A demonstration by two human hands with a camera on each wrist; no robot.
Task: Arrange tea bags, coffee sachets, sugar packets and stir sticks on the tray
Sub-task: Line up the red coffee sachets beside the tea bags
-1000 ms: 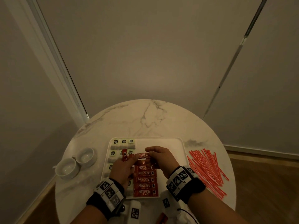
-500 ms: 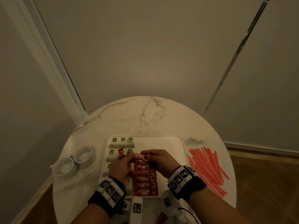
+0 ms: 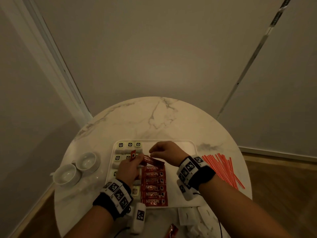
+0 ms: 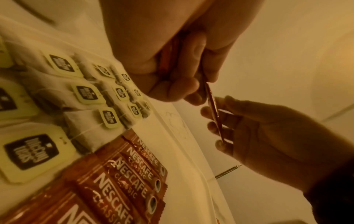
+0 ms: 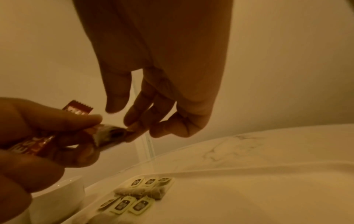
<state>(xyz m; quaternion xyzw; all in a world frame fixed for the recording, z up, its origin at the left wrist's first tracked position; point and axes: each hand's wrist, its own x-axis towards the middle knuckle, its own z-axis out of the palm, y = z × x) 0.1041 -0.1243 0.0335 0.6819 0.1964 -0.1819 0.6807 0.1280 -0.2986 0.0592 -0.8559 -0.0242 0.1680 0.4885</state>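
Left hand [image 3: 127,167] grips red coffee sachets [image 3: 151,160] in curled fingers at frame centre, above the white tray [image 3: 192,169]. Right hand [image 3: 169,152] fingertips [image 5: 132,128] touch one sachet's end; whether they pinch it cannot be told. Below lie a sachet row [image 3: 154,186], tea bags [image 3: 129,145] upper left, stir sticks [image 3: 223,169] right on the table [image 3: 154,117].

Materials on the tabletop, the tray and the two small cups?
Tabletop: white with grey veining, marble or a marble look, low sheen. Tray: plain matte white, plastic or melamine likely; cannot tell. Two small cups: glossy white with soft highlights, probably glazed ceramic.
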